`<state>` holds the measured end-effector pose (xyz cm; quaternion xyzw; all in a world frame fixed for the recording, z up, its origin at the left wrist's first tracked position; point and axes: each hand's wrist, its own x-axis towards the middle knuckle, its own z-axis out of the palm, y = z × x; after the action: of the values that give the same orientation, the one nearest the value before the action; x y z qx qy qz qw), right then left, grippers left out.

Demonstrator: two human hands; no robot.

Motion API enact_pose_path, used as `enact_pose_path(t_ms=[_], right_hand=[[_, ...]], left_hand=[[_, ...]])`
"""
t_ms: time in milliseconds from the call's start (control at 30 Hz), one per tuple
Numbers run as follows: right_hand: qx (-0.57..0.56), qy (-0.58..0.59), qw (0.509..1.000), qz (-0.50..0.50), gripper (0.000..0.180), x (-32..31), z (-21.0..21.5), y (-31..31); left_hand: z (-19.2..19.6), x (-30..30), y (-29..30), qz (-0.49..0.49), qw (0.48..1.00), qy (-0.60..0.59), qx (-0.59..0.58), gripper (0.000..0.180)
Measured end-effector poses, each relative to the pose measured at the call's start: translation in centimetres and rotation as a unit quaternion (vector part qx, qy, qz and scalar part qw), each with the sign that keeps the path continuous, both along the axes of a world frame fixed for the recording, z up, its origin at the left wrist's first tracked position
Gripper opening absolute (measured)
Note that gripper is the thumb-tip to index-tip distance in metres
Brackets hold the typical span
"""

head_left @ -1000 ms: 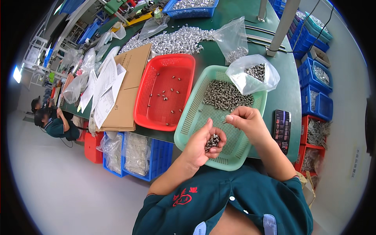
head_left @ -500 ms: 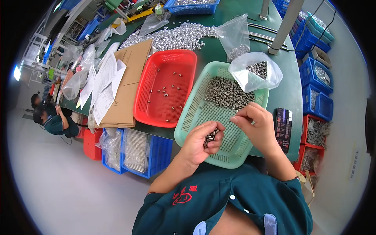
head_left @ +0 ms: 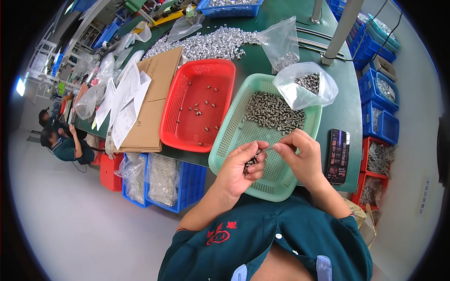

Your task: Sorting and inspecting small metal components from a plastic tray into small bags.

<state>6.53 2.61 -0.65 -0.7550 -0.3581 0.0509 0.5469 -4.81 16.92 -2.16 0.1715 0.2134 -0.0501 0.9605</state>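
A cluster of small metal cylindrical parts (head_left: pixel 250 165) lies in my left hand (head_left: pixel 240 169), whose fingers curl round them above the near left part of a green perforated basket (head_left: pixel 220 152). My right hand (head_left: pixel 302 157) is closed in a pinch just right of the left fingertips; whatever it pinches is too small to make out. A heap of the same dark metal parts (head_left: pixel 272 111) fills the far half of the green basket. An opened clear plastic bag (head_left: pixel 287 84) with more parts rests on the basket's far right corner. To the left, a red perforated basket (head_left: pixel 187 133) holds several scattered parts.
A phone (head_left: pixel 338 157) lies on the green table right of the basket. Cardboard (head_left: pixel 152 112) and paper sheets (head_left: pixel 129 119) lie left of the red basket. Shiny silver pieces (head_left: pixel 206 44) spread farther back. A metal post (head_left: pixel 340 37) stands at the far right; two people sit far left.
My right hand has moved left, toward the fingertips of my left hand. The left hand stays nearly in place, still holding the metal parts. The baskets have not moved.
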Motion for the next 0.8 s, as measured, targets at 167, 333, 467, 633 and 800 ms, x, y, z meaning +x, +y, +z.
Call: enact_pose_path(t_ms=[167,333,467,633,800], right_hand=[[0.006,0.023,1.000,0.017,0.013,0.2,0.1,0.0],[0.002,0.007,0.999,0.038,0.014,0.5,0.4,0.1],[-0.003,-0.002,0.998,0.061,0.016,0.8,0.6,0.1],[-0.051,0.132,0.985,0.095,0.016,1.7,0.8,0.1],[0.037,-0.080,0.991,0.105,0.019,1.4,0.4,0.6]], left_hand=[[0.1,0.0,-0.2,0.000,0.999,-0.003,0.049,0.022],[0.3,-0.1,-0.2,0.001,0.998,0.004,0.059,0.021],[0.5,-0.1,-0.1,-0.008,0.996,0.000,0.085,0.021],[0.9,0.0,-0.1,-0.017,0.995,0.002,0.100,0.019],[0.8,0.0,0.0,-0.004,0.993,0.012,0.119,0.016]])
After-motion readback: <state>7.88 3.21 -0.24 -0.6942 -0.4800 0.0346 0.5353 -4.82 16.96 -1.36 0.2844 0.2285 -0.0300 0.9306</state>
